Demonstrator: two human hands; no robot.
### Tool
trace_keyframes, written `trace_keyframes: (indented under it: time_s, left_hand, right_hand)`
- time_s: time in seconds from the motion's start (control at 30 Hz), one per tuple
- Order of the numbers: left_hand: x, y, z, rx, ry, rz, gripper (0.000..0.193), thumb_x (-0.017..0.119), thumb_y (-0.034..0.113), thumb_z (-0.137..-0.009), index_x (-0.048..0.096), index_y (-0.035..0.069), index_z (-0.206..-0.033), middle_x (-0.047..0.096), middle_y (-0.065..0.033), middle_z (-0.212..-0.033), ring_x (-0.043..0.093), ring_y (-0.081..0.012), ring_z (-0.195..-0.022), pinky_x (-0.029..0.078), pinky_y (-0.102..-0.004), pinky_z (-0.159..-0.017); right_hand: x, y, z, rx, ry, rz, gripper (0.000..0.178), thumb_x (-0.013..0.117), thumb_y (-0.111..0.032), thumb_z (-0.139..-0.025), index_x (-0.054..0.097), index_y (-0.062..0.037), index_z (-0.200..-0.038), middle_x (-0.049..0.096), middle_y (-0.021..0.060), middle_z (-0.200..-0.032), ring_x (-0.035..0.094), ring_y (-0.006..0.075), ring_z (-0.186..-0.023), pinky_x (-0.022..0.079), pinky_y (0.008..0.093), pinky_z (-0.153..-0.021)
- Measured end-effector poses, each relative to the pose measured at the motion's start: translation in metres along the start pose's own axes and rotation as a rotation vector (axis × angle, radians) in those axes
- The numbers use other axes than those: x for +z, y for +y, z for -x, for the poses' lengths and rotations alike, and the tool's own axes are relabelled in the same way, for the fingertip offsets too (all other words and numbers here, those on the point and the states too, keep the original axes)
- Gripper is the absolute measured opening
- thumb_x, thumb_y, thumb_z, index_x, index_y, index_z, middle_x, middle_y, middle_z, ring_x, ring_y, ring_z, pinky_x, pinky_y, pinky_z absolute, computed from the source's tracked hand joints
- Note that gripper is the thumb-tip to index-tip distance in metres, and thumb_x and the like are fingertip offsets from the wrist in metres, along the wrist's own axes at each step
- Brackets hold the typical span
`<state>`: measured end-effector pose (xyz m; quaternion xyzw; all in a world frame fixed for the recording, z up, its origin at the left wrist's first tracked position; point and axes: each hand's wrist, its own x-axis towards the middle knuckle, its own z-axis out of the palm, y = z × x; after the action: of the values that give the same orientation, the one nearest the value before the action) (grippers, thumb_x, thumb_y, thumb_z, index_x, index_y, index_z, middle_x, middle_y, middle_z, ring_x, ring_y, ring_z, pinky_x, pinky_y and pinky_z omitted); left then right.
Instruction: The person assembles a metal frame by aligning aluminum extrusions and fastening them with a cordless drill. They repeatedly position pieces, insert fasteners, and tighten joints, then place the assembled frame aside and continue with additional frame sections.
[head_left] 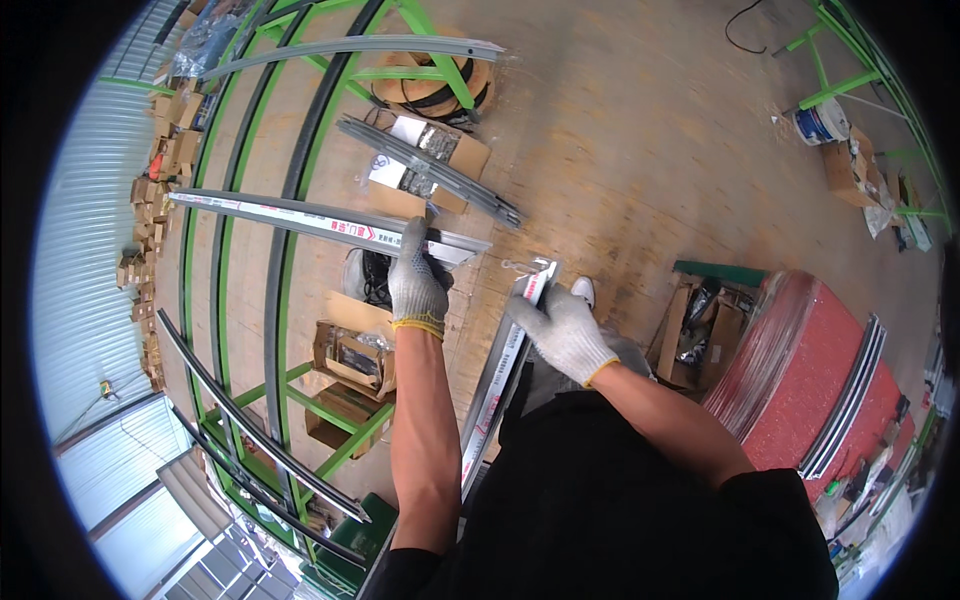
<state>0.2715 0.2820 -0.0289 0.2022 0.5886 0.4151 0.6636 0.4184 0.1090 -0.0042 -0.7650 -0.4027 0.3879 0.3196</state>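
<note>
My left hand (418,285), in a grey-white knit glove with a yellow cuff, is closed on a long grey metal profile (290,214) near its mitred right end. Printed protective film runs along this profile, which lies across the green rack. My right hand (568,335), in a matching glove, grips a second metal profile (490,385) close to its upper end. This one slants down beside my body, with a white film strip along it; its lower end is hidden. A small metal piece (520,266) shows at the upper end. The fingertips of both hands are partly hidden.
The green rack (375,72) with black-padded rails (275,270) fills the left side. Further profiles (430,170) rest over an open box of small metal parts. Cardboard boxes (355,350) stand under the rack. At right is a red, film-wrapped stack (790,350) beside another box (690,340).
</note>
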Motion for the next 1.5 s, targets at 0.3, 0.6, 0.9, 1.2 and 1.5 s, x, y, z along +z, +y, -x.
trace_keyframes:
  time_s: [0.3,0.6,0.9,1.2,1.5]
  left_hand:
    - [0.005,-0.007,0.019,-0.046,-0.038,-0.07,0.015,0.077,0.028,-0.098,0.067,0.019,-0.094,0.069,0.0041,-0.075,0.064,-0.0101,-0.054,0.048,-0.0246,-0.042]
    - [0.002,-0.003,0.031,-0.069,-0.041,-0.096,0.018,0.082,0.03,-0.094,0.066,0.021,-0.091,0.064,0.0081,-0.07,0.055,-0.0052,-0.049,0.038,-0.0211,-0.041]
    - [0.0,-0.005,0.024,-0.066,-0.012,-0.108,0.035,0.085,0.047,-0.089,0.066,0.018,-0.088,0.049,0.0064,-0.063,0.042,-0.0083,-0.05,0.031,-0.025,-0.047]
    - [-0.004,-0.011,0.018,-0.022,-0.069,-0.104,0.035,0.085,0.047,-0.089,0.065,0.018,-0.087,0.047,0.0061,-0.061,0.041,-0.0086,-0.048,0.03,-0.0261,-0.046]
    - [-0.006,-0.012,0.014,-0.019,-0.024,-0.172,0.034,0.083,0.047,-0.089,0.067,0.017,-0.089,0.047,0.0057,-0.063,0.042,-0.0099,-0.05,0.032,-0.0281,-0.047]
  right_hand:
    - [0.009,-0.015,0.001,0.098,-0.18,-0.112,0.06,0.067,-0.05,-0.097,0.071,0.0098,-0.093,0.069,0.0335,-0.085,0.068,0.0504,-0.087,0.053,0.0527,-0.079]
    - [0.014,-0.024,0.001,0.098,-0.177,-0.041,0.063,0.064,-0.055,-0.097,0.072,0.0072,-0.09,0.069,0.0305,-0.077,0.071,0.0479,-0.079,0.055,0.0533,-0.074]
    - [0.026,-0.014,-0.001,0.127,-0.152,-0.077,0.065,0.064,-0.056,-0.097,0.072,0.0089,-0.096,0.07,0.0313,-0.084,0.072,0.0446,-0.085,0.054,0.0494,-0.08]
    - [0.026,-0.016,0.0,0.144,-0.188,-0.123,0.067,0.063,-0.06,-0.096,0.072,0.0067,-0.099,0.07,0.0312,-0.085,0.071,0.0473,-0.087,0.054,0.0508,-0.079]
    - [0.041,-0.012,-0.003,0.175,-0.147,-0.121,0.074,0.063,-0.064,-0.095,0.073,0.0092,-0.098,0.071,0.0345,-0.091,0.071,0.0492,-0.094,0.054,0.0523,-0.083]
